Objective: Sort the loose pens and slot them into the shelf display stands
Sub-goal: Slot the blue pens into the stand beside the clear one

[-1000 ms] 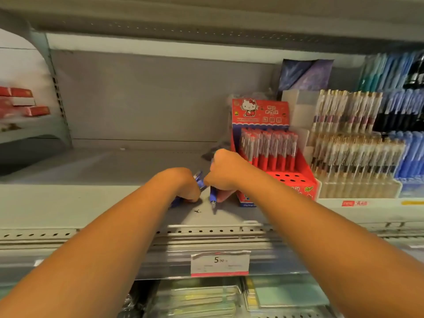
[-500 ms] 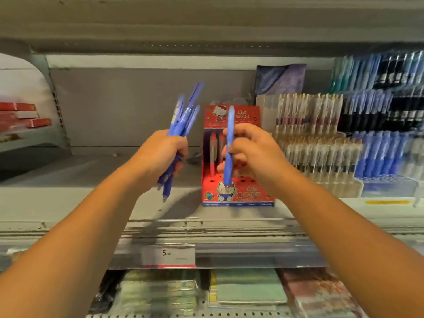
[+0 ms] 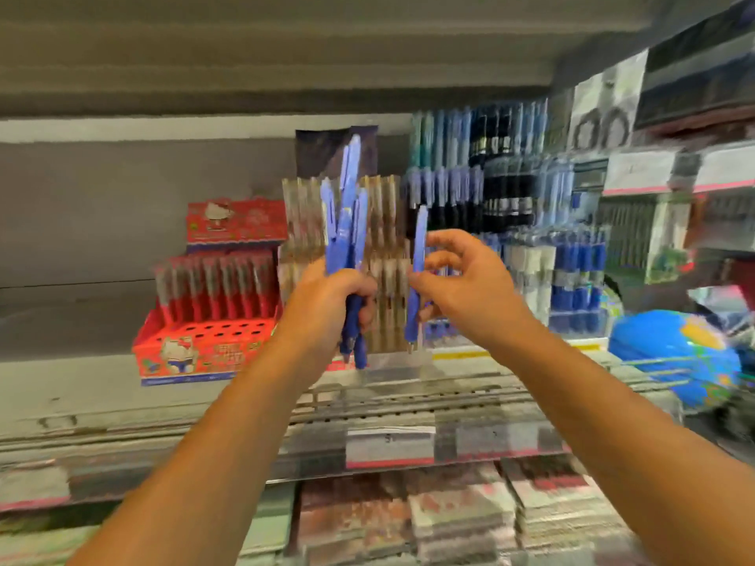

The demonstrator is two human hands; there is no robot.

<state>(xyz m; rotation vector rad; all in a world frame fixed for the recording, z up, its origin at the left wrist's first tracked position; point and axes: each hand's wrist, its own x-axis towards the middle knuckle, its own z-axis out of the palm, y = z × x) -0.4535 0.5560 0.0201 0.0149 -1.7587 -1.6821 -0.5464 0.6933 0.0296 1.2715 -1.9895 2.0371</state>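
One head-worn camera, facing forward onto shelf [image 3: 81, 386], close up (frame motion-blurred).

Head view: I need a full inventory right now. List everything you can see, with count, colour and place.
blue pen bundle: several, blue, upright in left hand
single blue pen: one, blue, upright in right hand
red display stand: one, red, shelf left; front holes empty
red pens: one row, red, back of that stand
pale pens: tiered rows, clear-beige, behind the hands
blue and black pens: many, tiered stands at right
globe-like ball: one, blue, far right, blurred
price tag: one, white and red, shelf edge
shelf: one, grey
left hand: grips bundle
right hand: pinches single pen
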